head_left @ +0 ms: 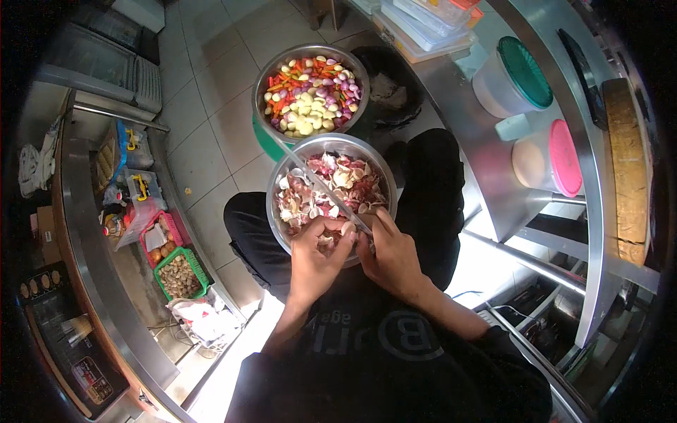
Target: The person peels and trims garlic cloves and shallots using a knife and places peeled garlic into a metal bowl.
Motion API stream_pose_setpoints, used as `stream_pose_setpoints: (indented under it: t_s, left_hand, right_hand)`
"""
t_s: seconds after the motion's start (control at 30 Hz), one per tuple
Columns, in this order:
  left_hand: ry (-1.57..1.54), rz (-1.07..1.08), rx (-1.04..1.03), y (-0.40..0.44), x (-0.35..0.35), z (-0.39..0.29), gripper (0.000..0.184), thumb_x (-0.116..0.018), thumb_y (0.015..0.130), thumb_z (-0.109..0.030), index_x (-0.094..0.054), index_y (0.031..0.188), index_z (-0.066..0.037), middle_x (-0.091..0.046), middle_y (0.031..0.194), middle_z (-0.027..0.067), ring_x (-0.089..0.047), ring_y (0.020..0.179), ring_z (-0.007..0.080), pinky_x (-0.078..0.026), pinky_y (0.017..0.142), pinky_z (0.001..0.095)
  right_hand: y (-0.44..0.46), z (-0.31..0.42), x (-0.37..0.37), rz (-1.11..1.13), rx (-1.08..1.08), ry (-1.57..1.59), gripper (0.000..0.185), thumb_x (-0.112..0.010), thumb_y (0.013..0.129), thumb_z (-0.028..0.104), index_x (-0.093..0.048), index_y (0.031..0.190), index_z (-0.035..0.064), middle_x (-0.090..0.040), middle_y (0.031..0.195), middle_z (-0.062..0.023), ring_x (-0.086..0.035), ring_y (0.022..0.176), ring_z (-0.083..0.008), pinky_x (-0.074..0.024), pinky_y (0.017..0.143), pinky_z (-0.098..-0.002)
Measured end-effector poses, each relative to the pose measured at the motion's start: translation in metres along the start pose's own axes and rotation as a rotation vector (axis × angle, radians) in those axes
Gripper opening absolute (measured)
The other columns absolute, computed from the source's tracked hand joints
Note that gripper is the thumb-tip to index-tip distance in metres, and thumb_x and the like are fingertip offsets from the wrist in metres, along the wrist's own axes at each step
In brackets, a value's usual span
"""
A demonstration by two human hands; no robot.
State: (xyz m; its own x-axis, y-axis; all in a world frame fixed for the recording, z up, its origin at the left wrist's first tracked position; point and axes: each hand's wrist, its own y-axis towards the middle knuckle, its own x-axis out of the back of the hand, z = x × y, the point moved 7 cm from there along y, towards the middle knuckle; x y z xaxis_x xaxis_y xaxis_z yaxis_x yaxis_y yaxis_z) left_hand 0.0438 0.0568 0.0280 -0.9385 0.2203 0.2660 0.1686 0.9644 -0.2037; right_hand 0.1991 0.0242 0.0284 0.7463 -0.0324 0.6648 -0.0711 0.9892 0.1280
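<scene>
Near the centre of the frame, your left hand (316, 257) has its fingers pinched on a small pale clove (347, 228), over a round silver metal bowl (390, 185) of reddish and white peelings (342, 173). Your right hand (391, 257) has its fingers clamped around the near end of a long, thin steel knife (321, 185), slanting toward upper left. At upper centre, a second silver bowl (363, 84) holds pale peeled cloves (308, 116).

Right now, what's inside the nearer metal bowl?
Reddish and pale papery peels show inside the bowl. They cover its bottom; the left hand, right hand and knife block more, so I can't tell what's beneath.
</scene>
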Motion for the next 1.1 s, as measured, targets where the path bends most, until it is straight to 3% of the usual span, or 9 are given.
stream_pose_setpoints:
  t_s: [0.03, 0.17, 0.23, 0.33, 0.4, 0.57, 0.7, 0.9, 1.1]
  left_hand:
    - [0.014, 0.005, -0.027, 0.000, -0.002, -0.004, 0.012, -0.079, 0.101, -0.007, -0.075, 0.110, 0.001, -0.073, 0.090, -0.0045, -0.060, 0.075, 0.0001, -0.048, 0.066, 0.0187]
    - [0.082, 0.017, -0.065, 0.000, -0.006, -0.003, 0.013, -0.077, 0.102, -0.005, -0.075, 0.114, 0.001, -0.075, 0.098, -0.0021, -0.064, 0.082, 0.0018, -0.050, 0.070, 0.0187]
    - [-0.246, 0.102, 0.050, 0.001, -0.008, 0.014, 0.016, -0.078, 0.101, -0.006, -0.076, 0.116, 0.001, -0.078, 0.106, 0.0043, -0.071, 0.097, 0.0090, -0.056, 0.085, 0.0269]
    - [-0.487, 0.172, 0.091, 0.006, -0.007, 0.022, 0.024, -0.076, 0.103, -0.006, -0.073, 0.126, 0.001, -0.077, 0.112, 0.0044, -0.069, 0.105, 0.0095, -0.054, 0.093, 0.0266]
    - [-0.643, 0.205, 0.208, 0.006, -0.010, 0.027, 0.034, -0.076, 0.105, -0.013, -0.069, 0.134, 0.002, -0.076, 0.110, 0.0056, -0.068, 0.104, 0.0093, -0.051, 0.087, 0.0237]
    - [-0.635, 0.242, 0.390, 0.009, -0.019, 0.050, 0.033, -0.077, 0.105, -0.024, -0.069, 0.126, 0.000, -0.072, 0.096, 0.0013, -0.060, 0.082, 0.0052, -0.040, 0.070, 0.0202]
    - [-0.735, 0.318, 0.411, 0.012, -0.019, 0.052, 0.026, -0.079, 0.102, -0.020, -0.069, 0.119, -0.002, -0.071, 0.092, -0.0001, -0.057, 0.079, 0.0040, -0.040, 0.069, 0.0192]
    - [-0.815, 0.297, 0.420, 0.011, -0.016, 0.050, 0.025, -0.081, 0.097, -0.011, -0.070, 0.117, -0.001, -0.073, 0.098, 0.0017, -0.062, 0.084, 0.0057, -0.047, 0.075, 0.0196]
    - [-0.800, 0.303, 0.361, 0.011, -0.011, 0.052, 0.032, -0.081, 0.095, -0.006, -0.071, 0.124, 0.004, -0.076, 0.111, 0.0066, -0.071, 0.101, 0.0117, -0.055, 0.095, 0.0247]
  right_hand:
    - [-0.001, -0.002, -0.001, -0.012, -0.004, -0.015, 0.036, -0.070, 0.097, 0.010, -0.060, 0.131, 0.0003, -0.063, 0.130, -0.0224, -0.074, 0.085, -0.0433, -0.0629, 0.066, -0.0491]
    - [0.003, 0.000, 0.004, -0.018, -0.032, -0.031, 0.035, -0.071, 0.097, 0.011, -0.060, 0.128, -0.0003, -0.064, 0.129, -0.0214, -0.074, 0.087, -0.0429, -0.0626, 0.067, -0.0493]
    - [0.005, 0.002, 0.009, -0.049, -0.037, 0.010, 0.032, -0.071, 0.096, 0.010, -0.060, 0.125, 0.0004, -0.065, 0.123, -0.0207, -0.074, 0.089, -0.0440, -0.0620, 0.069, -0.0505]
    - [0.011, -0.001, 0.016, -0.101, -0.056, 0.117, 0.030, -0.071, 0.095, 0.008, -0.061, 0.121, 0.0006, -0.066, 0.117, -0.0212, -0.072, 0.092, -0.0458, -0.0607, 0.072, -0.0517]
    - [0.011, -0.001, 0.016, -0.114, -0.065, 0.138, 0.029, -0.071, 0.094, 0.008, -0.061, 0.121, 0.0005, -0.066, 0.115, -0.0216, -0.072, 0.093, -0.0464, -0.0599, 0.072, -0.0518]
    - [0.009, 0.002, 0.011, -0.085, -0.064, 0.173, 0.029, -0.072, 0.094, 0.009, -0.061, 0.119, -0.0007, -0.066, 0.113, -0.0231, -0.071, 0.097, -0.0478, -0.0582, 0.074, -0.0520]
    - [0.006, -0.003, 0.012, -0.101, -0.091, 0.235, 0.039, -0.074, 0.093, 0.008, -0.061, 0.128, -0.0037, -0.067, 0.114, -0.0244, -0.070, 0.098, -0.0485, -0.0580, 0.080, -0.0503]
    - [0.004, -0.009, 0.007, -0.086, -0.148, 0.326, 0.042, -0.074, 0.093, 0.008, -0.063, 0.131, -0.0058, -0.068, 0.109, -0.0257, -0.071, 0.097, -0.0477, -0.0574, 0.083, -0.0473]
    - [0.006, -0.011, 0.011, -0.120, -0.184, 0.405, 0.035, -0.072, 0.094, 0.007, -0.065, 0.126, -0.0040, -0.070, 0.103, -0.0245, -0.072, 0.092, -0.0457, -0.0569, 0.081, -0.0448]
